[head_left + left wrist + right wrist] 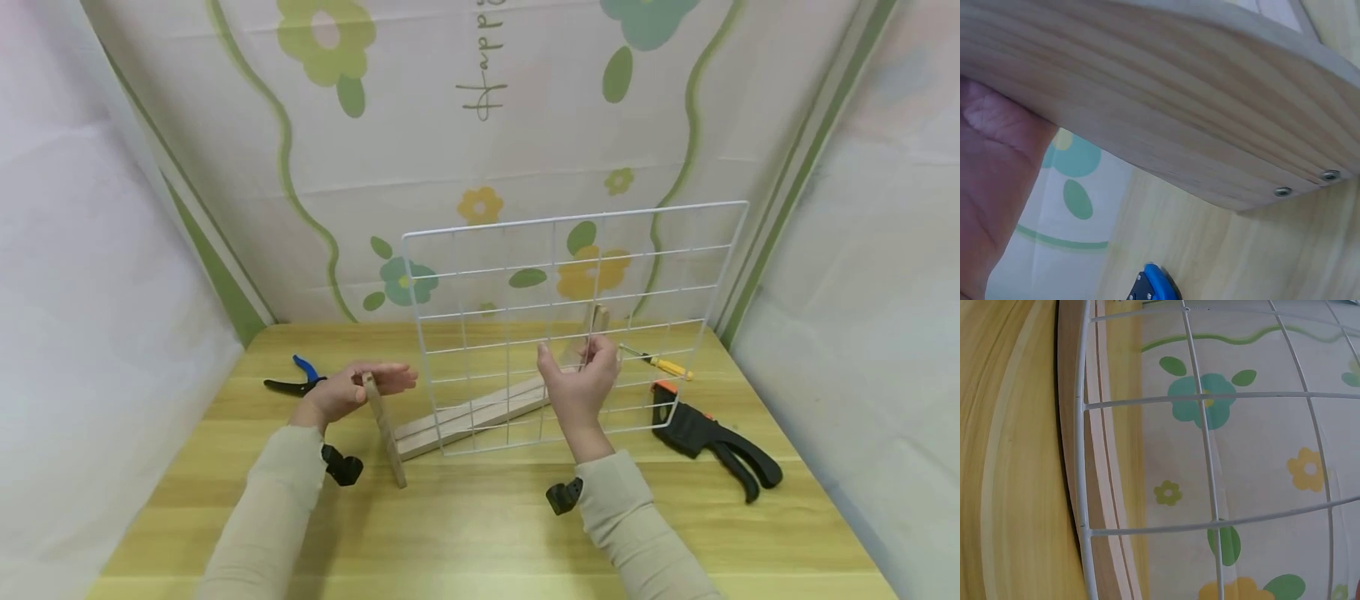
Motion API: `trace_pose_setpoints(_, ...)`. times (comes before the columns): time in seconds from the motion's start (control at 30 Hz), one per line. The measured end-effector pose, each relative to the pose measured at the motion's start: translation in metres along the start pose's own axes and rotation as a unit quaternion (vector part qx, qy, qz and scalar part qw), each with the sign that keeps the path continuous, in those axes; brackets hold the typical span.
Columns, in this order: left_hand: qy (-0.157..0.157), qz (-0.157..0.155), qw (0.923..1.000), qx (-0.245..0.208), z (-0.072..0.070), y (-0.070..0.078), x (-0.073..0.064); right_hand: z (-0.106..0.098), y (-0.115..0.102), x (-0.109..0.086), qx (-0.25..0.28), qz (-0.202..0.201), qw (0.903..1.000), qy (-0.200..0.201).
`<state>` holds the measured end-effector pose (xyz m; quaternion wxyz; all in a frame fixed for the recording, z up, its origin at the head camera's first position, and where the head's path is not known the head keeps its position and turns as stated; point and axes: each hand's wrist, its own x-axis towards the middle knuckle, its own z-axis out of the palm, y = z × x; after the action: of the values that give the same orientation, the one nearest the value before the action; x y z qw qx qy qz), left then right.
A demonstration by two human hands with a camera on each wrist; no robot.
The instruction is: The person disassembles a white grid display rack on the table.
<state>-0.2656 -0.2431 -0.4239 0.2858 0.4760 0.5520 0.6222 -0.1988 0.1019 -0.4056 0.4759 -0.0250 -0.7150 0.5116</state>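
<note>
A wooden stand lies across the table: two long slats run between a left end board and a right end board. Two screw heads show low on the left board in the left wrist view. My left hand is at the top of that board, its straight fingers reaching past it to the right. In front of the slats, a white wire grid panel stands tilted. My right hand grips its wires right of the middle, fingers curled, thumb pointing up. The right wrist view shows the grid's lower edge close beside the slats.
Blue-and-black handled pliers lie behind my left hand. At the right are a yellow-handled screwdriver and a black bar clamp with orange parts, the grid's corner overlapping it. Flowered cloth hangs behind and beside the table.
</note>
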Motion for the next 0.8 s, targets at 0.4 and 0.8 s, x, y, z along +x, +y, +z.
trace_pose_setpoints(0.4, -0.010, -0.013, 0.9977, -0.066, -0.004, -0.008, 0.005, -0.008, 0.013, -0.005, -0.014, -0.007, 0.9999, 0.007)
trace_pose_setpoints(0.8, -0.088, 0.039, 0.9873, -0.126, -0.011, -0.011, 0.012, -0.011, 0.020, -0.008, -0.025, -0.002, 0.9996, 0.016)
